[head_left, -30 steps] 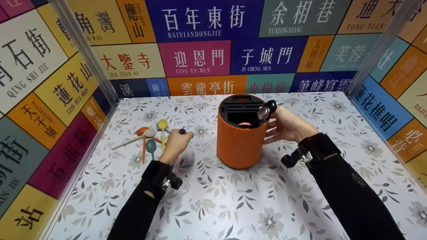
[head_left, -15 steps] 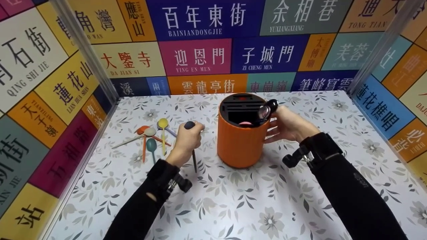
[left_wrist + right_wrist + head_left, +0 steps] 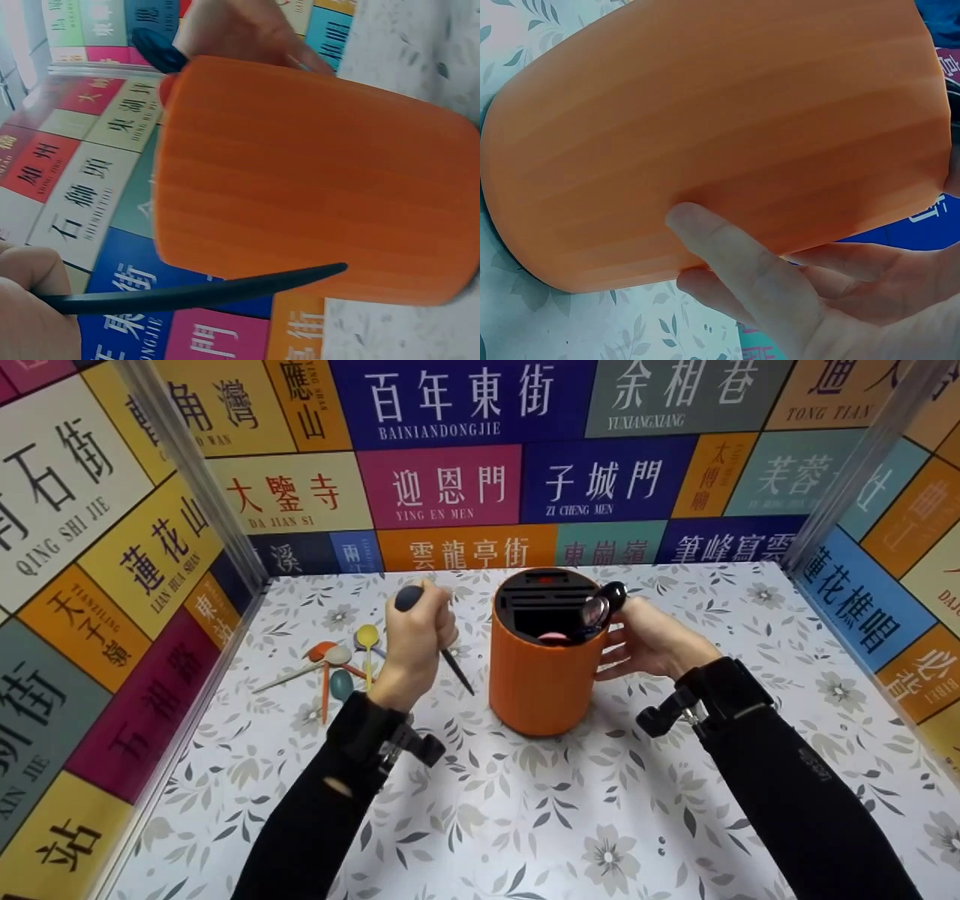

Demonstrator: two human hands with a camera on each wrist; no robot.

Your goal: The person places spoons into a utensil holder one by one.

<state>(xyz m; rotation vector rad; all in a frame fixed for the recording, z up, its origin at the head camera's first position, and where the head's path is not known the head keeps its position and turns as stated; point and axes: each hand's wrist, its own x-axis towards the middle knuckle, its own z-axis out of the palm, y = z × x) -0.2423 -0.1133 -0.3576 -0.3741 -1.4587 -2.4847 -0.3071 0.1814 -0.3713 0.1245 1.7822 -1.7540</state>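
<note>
My left hand [image 3: 418, 641] grips a dark spoon [image 3: 409, 598] in the air, left of the orange utensil holder [image 3: 544, 686]. Its bowl sticks out above the fist and the thin handle slants down to the right. In the left wrist view that handle [image 3: 187, 297] crosses in front of the holder's lower edge, and I cannot tell whether they touch. The fingers of my right hand [image 3: 649, 637] lie almost straight against the holder's right side; the thumb is mostly hidden. A shiny black spoon [image 3: 616, 595] stands bowl-up at the holder's right rim, close to that hand.
Several coloured spoons lie crossed on the flowered tabletop at left, among them a yellow spoon [image 3: 367, 636] and a teal spoon [image 3: 341, 684]. The holder's black slotted top [image 3: 544, 598] has a pinkish item inside its front opening. Patterned wall panels [image 3: 442, 487] enclose the back and sides.
My left hand has lifted the dark spoon up from beside the loose spoons, and its handle now tilts towards the holder. The right hand and the holder have hardly moved.
</note>
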